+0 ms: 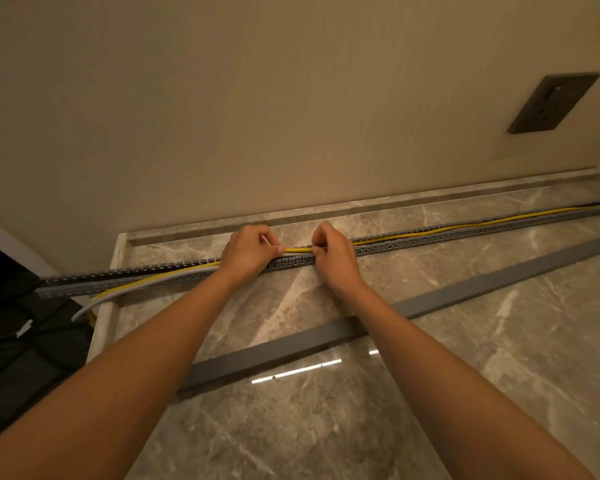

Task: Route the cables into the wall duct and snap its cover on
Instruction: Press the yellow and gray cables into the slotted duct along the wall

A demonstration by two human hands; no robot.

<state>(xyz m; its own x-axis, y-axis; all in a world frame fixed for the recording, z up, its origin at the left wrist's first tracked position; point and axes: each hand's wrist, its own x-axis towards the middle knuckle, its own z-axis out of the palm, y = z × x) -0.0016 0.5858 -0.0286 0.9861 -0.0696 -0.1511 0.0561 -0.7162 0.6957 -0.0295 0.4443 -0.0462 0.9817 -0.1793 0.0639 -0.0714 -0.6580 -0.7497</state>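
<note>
The slotted grey duct (430, 237) lay open on the marble surface (326, 427), running from the left edge toward the far right corner, a little way in front of the beige wall (257, 98). Inside it ran a yellow cable (465, 226) together with a grey cable (146, 284); both came out over the left end of the duct and hung down past the edge of the marble. The left hand (248, 252) was closed around the cables above the duct, and a thin white strip, maybe a tie, stood out between its fingers. The right hand (333, 251) was just beside it, fingers curled and pinching the yellow cable. The long grey cover (465, 292) lay separately on the marble, nearer to the person, passing under the right forearm. A dark socket plate (553, 102) was on the wall at upper right.
</note>
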